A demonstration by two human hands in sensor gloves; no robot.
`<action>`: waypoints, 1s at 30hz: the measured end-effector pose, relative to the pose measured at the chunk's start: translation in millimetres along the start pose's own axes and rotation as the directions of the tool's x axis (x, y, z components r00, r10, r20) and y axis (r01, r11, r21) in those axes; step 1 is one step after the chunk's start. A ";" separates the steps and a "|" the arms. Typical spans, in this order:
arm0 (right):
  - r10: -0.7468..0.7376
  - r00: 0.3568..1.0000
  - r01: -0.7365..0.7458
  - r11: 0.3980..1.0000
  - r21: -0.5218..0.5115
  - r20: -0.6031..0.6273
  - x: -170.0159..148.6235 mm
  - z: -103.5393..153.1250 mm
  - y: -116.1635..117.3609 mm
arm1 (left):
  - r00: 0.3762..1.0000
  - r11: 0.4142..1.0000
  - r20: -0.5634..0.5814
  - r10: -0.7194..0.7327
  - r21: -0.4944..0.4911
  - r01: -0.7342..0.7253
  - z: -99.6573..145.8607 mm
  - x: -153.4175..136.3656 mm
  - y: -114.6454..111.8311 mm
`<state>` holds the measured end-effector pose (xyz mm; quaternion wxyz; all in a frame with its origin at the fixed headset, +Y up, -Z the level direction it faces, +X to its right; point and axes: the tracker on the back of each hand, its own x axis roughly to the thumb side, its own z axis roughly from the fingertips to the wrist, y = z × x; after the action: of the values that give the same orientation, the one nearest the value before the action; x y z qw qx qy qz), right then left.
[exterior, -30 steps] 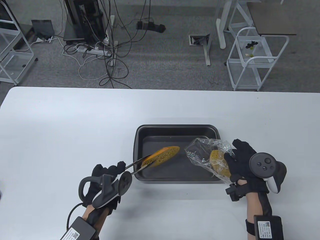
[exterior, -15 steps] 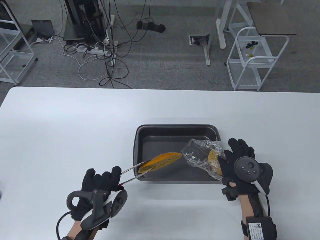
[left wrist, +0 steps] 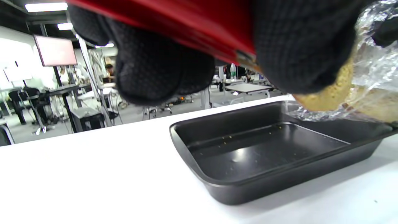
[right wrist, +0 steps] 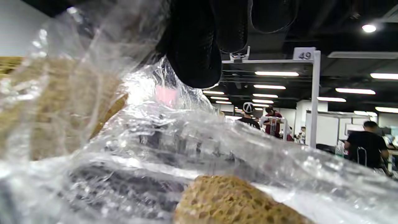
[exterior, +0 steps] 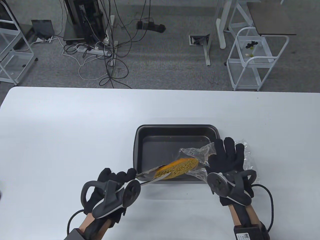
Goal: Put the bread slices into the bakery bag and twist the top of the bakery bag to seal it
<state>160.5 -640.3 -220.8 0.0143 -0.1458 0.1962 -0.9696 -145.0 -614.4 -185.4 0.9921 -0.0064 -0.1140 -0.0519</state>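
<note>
My left hand (exterior: 120,176) grips metal tongs (exterior: 150,174) with a red handle (left wrist: 186,28). The tongs clamp a yellow-brown bread slice (exterior: 180,167) over the front of the dark baking tray (exterior: 175,130). The slice's right end sits at the mouth of the clear bakery bag (exterior: 197,152). My right hand (exterior: 226,153) lies palm down over the bag and holds it, fingers (right wrist: 196,46) on top. Another slice (right wrist: 236,199) shows through the plastic (right wrist: 186,140) in the right wrist view. In the left wrist view the held slice (left wrist: 323,96) meets the bag (left wrist: 376,62) above the tray (left wrist: 248,149).
The white table (exterior: 62,137) runs wide to the left and behind the tray. The tray holds only crumbs (left wrist: 230,137). Beyond the far edge are floor cables (exterior: 107,50) and a white wire cart (exterior: 255,60).
My right hand has turned palm down and brought the bag left toward the tray's front. My left hand has pushed the tongs and slice right, up to the bag's mouth.
</note>
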 end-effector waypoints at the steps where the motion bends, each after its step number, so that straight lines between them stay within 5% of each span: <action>1: 0.012 1.000 -0.012 1.000 -0.001 0.018 3.7 0.5 -0.7 | 1.000 1.000 -0.002 0.008 -0.018 -0.008 -3.8 -0.8 0.0; 12: 0.003 0.990 0.002 0.999 -0.035 0.141 28.7 4.6 1.2 | 0.977 0.933 -0.010 0.212 -0.296 -0.205 -35.1 -4.5 -10.8; 22: 0.068 0.992 -0.065 0.997 -0.032 0.108 24.5 3.1 2.1 | 0.955 0.892 0.026 0.296 -0.365 -0.266 -43.3 -6.4 -8.4; 30: 0.025 0.981 -0.014 0.998 -0.060 0.194 35.8 5.4 -1.4 | 0.970 0.918 0.058 0.234 -0.343 -0.201 -46.6 -6.9 -0.3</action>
<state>127.8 -644.0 -205.6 0.0386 -0.2381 0.2237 -0.9443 -141.2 -615.1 -232.4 0.9693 -0.1900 -0.1506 0.0405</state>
